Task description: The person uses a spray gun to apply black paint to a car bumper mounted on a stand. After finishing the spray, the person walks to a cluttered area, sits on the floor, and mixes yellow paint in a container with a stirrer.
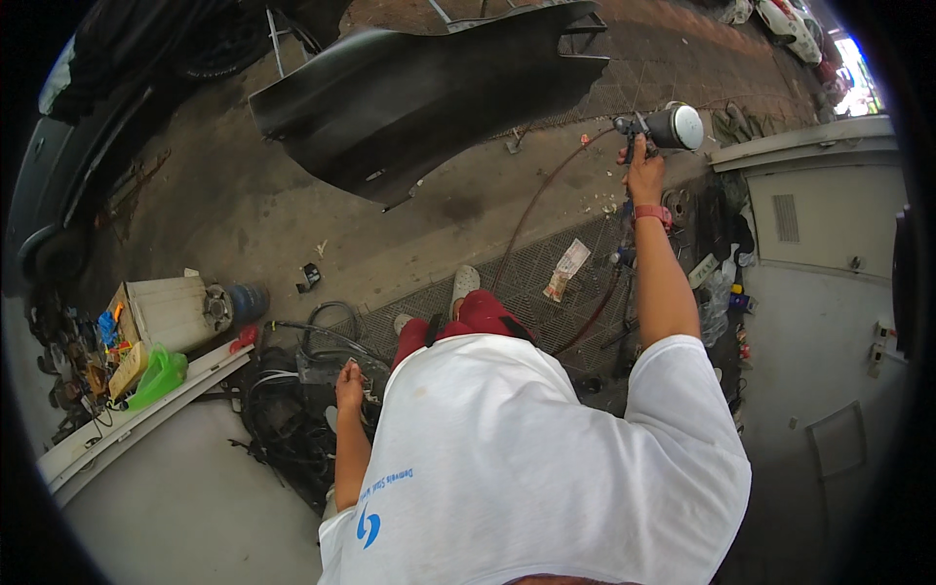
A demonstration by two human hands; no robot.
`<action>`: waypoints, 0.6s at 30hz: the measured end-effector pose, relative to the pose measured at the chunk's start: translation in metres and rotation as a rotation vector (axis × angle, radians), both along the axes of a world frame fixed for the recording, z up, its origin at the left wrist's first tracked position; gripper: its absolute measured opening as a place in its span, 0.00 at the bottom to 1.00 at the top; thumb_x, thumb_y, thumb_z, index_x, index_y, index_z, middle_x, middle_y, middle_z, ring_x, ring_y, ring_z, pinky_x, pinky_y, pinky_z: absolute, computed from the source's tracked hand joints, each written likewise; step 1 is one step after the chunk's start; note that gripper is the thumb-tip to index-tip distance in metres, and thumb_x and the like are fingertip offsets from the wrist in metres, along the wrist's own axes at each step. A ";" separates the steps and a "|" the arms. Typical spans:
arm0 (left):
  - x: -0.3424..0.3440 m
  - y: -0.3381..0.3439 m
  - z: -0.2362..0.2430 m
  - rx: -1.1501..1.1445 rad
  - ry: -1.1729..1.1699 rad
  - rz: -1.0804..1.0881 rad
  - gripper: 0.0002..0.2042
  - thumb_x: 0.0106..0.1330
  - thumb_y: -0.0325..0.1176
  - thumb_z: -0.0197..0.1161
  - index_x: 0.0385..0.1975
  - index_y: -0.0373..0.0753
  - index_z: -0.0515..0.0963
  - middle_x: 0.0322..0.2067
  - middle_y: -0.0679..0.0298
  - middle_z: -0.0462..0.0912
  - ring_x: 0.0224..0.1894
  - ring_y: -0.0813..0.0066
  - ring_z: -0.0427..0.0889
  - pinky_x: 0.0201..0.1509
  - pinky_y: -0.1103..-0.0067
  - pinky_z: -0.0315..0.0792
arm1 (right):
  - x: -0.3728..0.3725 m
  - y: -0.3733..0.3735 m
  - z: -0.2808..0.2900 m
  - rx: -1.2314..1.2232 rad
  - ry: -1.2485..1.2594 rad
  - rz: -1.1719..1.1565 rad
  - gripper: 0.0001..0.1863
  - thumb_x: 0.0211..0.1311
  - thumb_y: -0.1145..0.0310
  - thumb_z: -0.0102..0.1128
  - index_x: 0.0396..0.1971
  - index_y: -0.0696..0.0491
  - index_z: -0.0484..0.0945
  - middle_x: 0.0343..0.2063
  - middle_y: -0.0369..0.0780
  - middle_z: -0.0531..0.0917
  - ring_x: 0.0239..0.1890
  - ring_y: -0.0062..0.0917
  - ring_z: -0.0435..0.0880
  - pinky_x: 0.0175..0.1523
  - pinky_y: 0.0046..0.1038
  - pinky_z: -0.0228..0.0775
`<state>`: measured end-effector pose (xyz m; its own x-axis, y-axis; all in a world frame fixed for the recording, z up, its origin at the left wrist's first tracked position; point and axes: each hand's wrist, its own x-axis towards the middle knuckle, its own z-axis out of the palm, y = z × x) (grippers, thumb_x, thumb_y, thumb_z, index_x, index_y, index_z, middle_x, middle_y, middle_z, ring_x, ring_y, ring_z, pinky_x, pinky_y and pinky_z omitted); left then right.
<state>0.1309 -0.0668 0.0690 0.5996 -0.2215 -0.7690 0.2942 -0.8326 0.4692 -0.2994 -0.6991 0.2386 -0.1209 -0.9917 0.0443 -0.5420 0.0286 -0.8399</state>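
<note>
My right hand (644,179) is stretched out ahead to the right, wrapped round the handle of a spray gun (634,134). A round paint cup (675,128) with a pale end is attached to the gun and lies tilted to the right. From the gun, a thin reddish hose (539,198) curves down towards my feet. Left of the gun and apart from it, a dark car body panel (429,93) is held up on a metal stand. Low beside my left hip, my left hand (349,386) has its fingers curled together; whether something small is in them is unclear.
Black hoses (317,336) and dark clutter lie by my left side. A shelf (146,409) holds a green bag (159,378) and tools. Printed paper (566,270) lies on the floor grating (429,297). A pale cabinet (829,219) stands right; a dark car (58,185) is far left.
</note>
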 end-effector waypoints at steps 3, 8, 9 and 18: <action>-0.008 0.010 0.004 0.038 0.022 -0.062 0.26 0.79 0.48 0.61 0.67 0.34 0.75 0.50 0.62 0.86 0.48 0.71 0.84 0.55 0.72 0.76 | -0.004 -0.013 -0.007 -0.099 0.150 -0.102 0.27 0.80 0.48 0.54 0.40 0.60 0.84 0.26 0.40 0.88 0.27 0.22 0.88 0.25 0.29 0.75; -0.024 0.040 -0.001 0.107 0.086 -0.124 0.25 0.79 0.47 0.60 0.66 0.34 0.76 0.51 0.62 0.86 0.49 0.71 0.84 0.55 0.73 0.77 | 0.025 0.038 -0.026 -0.075 0.150 0.039 0.25 0.79 0.50 0.56 0.40 0.60 0.85 0.27 0.40 0.89 0.31 0.26 0.90 0.38 0.32 0.78; -0.025 0.044 -0.005 0.094 0.103 -0.108 0.25 0.79 0.47 0.61 0.65 0.34 0.77 0.50 0.62 0.86 0.49 0.72 0.84 0.55 0.73 0.77 | 0.036 0.057 -0.029 -0.067 0.108 0.094 0.24 0.79 0.50 0.57 0.40 0.60 0.85 0.27 0.40 0.89 0.32 0.27 0.90 0.41 0.32 0.79; -0.021 0.048 -0.017 -0.023 0.052 0.034 0.25 0.78 0.47 0.62 0.64 0.34 0.77 0.51 0.61 0.85 0.50 0.70 0.83 0.57 0.73 0.75 | 0.150 0.209 -0.065 -0.187 0.101 0.679 0.20 0.72 0.53 0.63 0.50 0.54 0.84 0.38 0.54 0.87 0.38 0.55 0.86 0.43 0.47 0.78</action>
